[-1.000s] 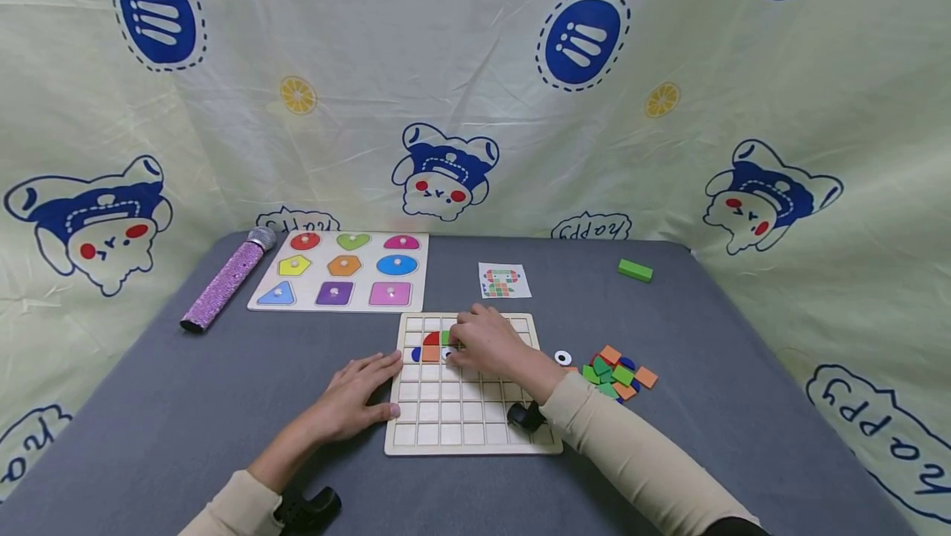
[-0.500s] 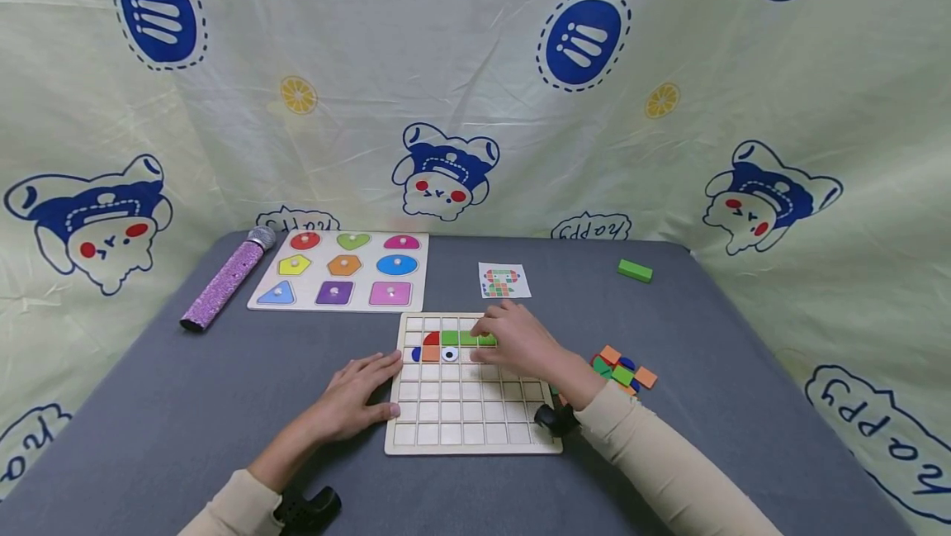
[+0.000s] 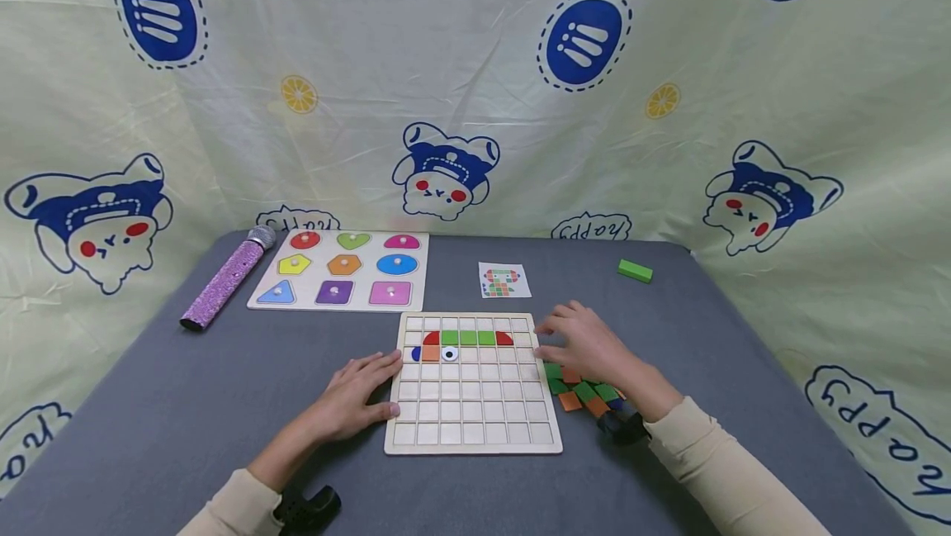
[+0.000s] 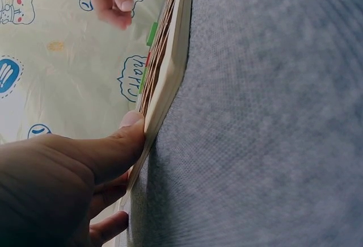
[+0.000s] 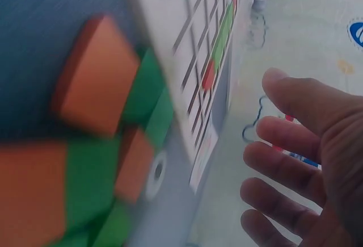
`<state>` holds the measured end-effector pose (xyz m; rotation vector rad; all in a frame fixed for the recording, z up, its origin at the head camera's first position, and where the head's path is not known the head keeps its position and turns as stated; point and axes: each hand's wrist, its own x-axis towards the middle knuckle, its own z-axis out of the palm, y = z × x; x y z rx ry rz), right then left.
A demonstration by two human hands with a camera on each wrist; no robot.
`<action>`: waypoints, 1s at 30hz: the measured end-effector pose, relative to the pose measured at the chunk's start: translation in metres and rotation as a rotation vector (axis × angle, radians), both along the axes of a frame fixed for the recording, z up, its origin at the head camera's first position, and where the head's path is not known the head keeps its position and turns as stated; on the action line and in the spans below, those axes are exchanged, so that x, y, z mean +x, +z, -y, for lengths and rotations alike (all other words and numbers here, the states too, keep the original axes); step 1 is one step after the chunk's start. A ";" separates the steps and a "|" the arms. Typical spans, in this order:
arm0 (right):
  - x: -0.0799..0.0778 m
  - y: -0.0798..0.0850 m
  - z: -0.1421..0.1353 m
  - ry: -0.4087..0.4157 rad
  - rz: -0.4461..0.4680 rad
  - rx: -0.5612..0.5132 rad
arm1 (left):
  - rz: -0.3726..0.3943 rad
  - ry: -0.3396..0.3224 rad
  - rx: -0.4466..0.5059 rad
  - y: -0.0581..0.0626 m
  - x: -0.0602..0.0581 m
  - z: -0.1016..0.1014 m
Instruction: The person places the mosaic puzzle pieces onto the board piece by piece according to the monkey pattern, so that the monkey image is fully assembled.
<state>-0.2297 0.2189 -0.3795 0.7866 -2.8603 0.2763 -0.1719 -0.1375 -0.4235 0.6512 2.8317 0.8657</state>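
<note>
A wooden grid board (image 3: 475,433) lies flat on the table, its left edge touched by the fingers and thumb of my left hand (image 3: 345,400). In its second row, three green squares (image 3: 468,338) stand between two red quarter-round pieces (image 3: 504,339). Below them sit a blue rounded piece (image 3: 416,353), an orange square (image 3: 431,353) and a white eye piece (image 3: 449,353). My right hand (image 3: 594,346) hovers at the board's right edge, over loose coloured tiles (image 3: 585,392). In the right wrist view its fingers are spread and hold nothing; another eye piece (image 5: 156,173) lies among the tiles.
A small pattern card (image 3: 505,292) lies behind the board. A shape puzzle (image 3: 360,288) and a glittery purple microphone (image 3: 226,282) are at the back left. One green block (image 3: 635,271) lies at the back right. A printed cloth hangs behind the table.
My right hand has moved right, off the board towards the loose tiles. The green row and the red piece at its right end are now uncovered. My left hand has stayed put.
</note>
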 end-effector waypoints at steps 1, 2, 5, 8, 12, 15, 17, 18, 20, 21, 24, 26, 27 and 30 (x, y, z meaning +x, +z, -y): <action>0.001 0.000 -0.005 -0.002 -0.002 -0.006 | 0.000 0.000 0.001 0.000 0.000 0.000; 0.001 -0.001 -0.011 -0.003 -0.001 -0.013 | 0.000 0.000 0.001 0.000 0.000 0.000; 0.001 -0.003 -0.026 -0.017 0.005 -0.020 | 0.004 0.000 -0.001 0.000 0.000 -0.001; 0.000 -0.007 -0.040 -0.041 0.019 -0.016 | 0.009 0.002 -0.006 0.001 0.000 -0.001; -0.003 -0.012 -0.051 -0.056 0.037 0.009 | 0.010 0.005 -0.008 0.001 0.000 -0.001; -0.007 -0.016 -0.056 -0.057 0.067 0.023 | 0.008 0.007 -0.005 0.000 -0.001 -0.001; -0.010 -0.018 -0.058 -0.055 0.090 0.029 | 0.009 0.007 -0.006 0.000 -0.001 0.000; -0.011 -0.019 -0.058 -0.047 0.102 0.030 | 0.009 0.008 -0.007 0.000 -0.001 0.000; -0.014 -0.021 -0.059 -0.035 0.128 0.035 | 0.008 0.009 -0.008 -0.001 -0.001 -0.001; -0.015 -0.021 -0.059 -0.026 0.142 0.035 | 0.008 0.009 -0.008 -0.001 -0.001 -0.001; -0.019 -0.023 -0.060 0.022 0.174 0.039 | 0.008 0.011 -0.007 -0.001 -0.001 -0.001; -0.021 -0.023 -0.060 0.052 0.190 0.040 | 0.008 0.012 -0.008 -0.001 -0.001 -0.001; -0.021 -0.024 -0.060 0.067 0.196 0.039 | 0.008 0.012 -0.009 -0.001 -0.001 -0.001; -0.023 -0.025 -0.060 0.093 0.204 0.040 | 0.009 0.011 -0.007 -0.001 -0.001 -0.001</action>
